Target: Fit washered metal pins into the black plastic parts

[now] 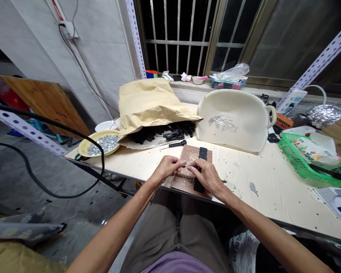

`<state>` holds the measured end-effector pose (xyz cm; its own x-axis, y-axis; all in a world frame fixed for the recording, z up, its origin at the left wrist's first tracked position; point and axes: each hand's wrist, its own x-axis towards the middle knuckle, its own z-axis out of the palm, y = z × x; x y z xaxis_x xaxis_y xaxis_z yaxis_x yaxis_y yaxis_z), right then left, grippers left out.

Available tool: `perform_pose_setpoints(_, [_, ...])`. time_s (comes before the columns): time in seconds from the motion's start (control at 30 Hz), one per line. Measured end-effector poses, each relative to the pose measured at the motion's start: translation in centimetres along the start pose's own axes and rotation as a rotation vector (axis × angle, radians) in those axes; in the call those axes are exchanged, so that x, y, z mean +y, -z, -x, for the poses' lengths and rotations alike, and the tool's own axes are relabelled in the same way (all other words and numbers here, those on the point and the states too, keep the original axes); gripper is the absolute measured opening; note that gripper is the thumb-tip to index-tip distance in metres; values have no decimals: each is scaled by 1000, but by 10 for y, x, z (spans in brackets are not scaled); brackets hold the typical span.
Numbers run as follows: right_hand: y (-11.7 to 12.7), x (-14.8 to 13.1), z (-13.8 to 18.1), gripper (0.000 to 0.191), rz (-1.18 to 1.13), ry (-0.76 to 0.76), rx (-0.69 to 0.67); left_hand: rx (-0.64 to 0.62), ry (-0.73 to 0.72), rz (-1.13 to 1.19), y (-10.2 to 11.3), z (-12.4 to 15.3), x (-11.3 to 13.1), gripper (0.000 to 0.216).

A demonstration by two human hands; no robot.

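Note:
Over a brown board [184,185] at the table's front edge, my left hand [170,166] and my right hand [206,174] meet fingertip to fingertip. Both pinch a small, thin, light-coloured piece [186,165], too small to name. Black rectangular pads [203,152] lie in a row on the board, partly hidden beneath my right hand. Behind the board, a brown paper sack [150,100] lies on its side with black strips [170,132] spilling from its mouth. Thin silvery pins [223,122] rest in a cream plastic scoop [244,110] beyond my right hand.
A yellow dish [83,149] of small metal pieces stands at the table's left end. To the right is a green basket [294,159] holding a floral packet. A black cable [102,159] loops across the left foreground. Small items line the sill under the barred window.

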<state>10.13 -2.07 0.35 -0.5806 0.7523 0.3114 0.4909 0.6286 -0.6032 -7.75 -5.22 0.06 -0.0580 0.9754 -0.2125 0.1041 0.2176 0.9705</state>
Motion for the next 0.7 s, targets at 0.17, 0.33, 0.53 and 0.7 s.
perform_pose_setpoints(0.17, [8, -1, 4, 15, 190, 21, 32, -69, 24, 155, -2, 1, -3, 48])
perform_pose_setpoints(0.33, [15, 7, 8, 16, 209, 15, 49, -95, 81, 252, -9, 1, 3, 47])
perform_pose_setpoints(0.53, [24, 16, 12, 20, 327, 46, 18, -85, 48, 169, -23, -5, 6, 39])
perform_pose_setpoints(0.7, [26, 23, 11, 24, 373, 67, -11, -52, 26, 69, -27, -14, 2, 40])
